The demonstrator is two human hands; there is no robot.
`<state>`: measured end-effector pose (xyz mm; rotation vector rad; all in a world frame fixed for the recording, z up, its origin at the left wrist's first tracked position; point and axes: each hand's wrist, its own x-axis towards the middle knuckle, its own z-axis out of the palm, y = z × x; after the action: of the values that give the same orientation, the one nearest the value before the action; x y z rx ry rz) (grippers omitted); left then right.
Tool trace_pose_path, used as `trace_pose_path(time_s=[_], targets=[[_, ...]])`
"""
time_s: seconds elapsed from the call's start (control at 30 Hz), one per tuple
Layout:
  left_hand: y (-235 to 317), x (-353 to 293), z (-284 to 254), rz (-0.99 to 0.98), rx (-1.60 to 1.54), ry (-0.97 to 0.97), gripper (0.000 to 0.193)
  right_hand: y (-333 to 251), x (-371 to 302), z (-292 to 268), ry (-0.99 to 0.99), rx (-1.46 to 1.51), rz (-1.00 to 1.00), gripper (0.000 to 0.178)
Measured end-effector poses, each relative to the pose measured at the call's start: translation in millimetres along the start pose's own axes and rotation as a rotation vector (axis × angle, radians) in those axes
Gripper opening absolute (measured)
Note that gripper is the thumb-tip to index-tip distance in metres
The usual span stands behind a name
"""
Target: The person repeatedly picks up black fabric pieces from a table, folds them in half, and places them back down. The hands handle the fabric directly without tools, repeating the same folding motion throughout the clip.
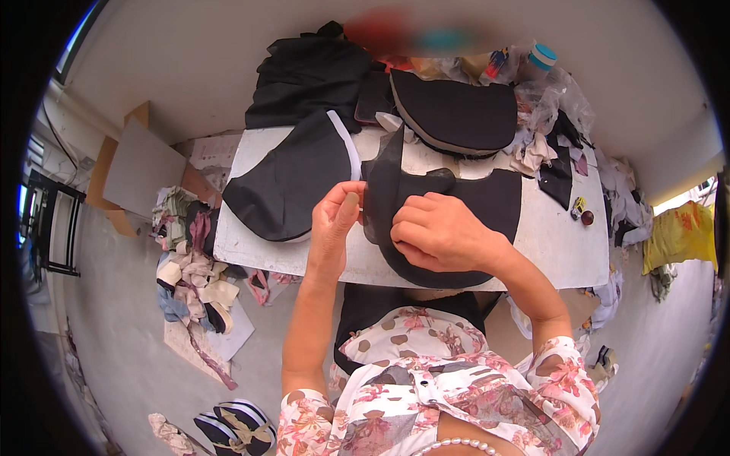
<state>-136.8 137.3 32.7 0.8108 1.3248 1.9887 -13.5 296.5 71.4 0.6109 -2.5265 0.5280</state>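
Observation:
A curved black fabric piece (493, 205) lies at the table's near edge, its left part folded up into a thin, slightly see-through flap (385, 178). At the flap's left edge, my left hand (333, 222) is pinched with thumb and fingers together. My right hand (439, 228) rests on the black piece, fingers curled over a fold of it. Left of my hands lies another black fabric panel (285, 182) with a white strip along its right edge. Beyond them sits a stack of half-round black pieces (456, 110) with a beige layer showing at the rim.
Folded black cloth (308, 80) is piled at the back left of the white table (563, 251). Plastic bags and a blue-lidded jar (541, 57) stand at the back right. Fabric scraps (198, 281) heap on the floor at left, near a cardboard box (141, 171). Striped slippers (236, 425) lie lower left.

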Motion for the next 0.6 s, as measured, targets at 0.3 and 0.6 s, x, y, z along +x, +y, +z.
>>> trace_pose_path(time_s=[0.3, 0.6], targets=[[18.2, 12.0, -1.2, 0.239, 0.688, 0.197, 0.036, -8.0, 2.2, 12.7, 0.066, -0.093, -0.082, 0.024], [73.1, -7.2, 8.9, 0.253, 0.598, -0.036, 0.016, 51.4, 50.7, -11.2, -0.273, 0.875, 0.147, 0.048]])
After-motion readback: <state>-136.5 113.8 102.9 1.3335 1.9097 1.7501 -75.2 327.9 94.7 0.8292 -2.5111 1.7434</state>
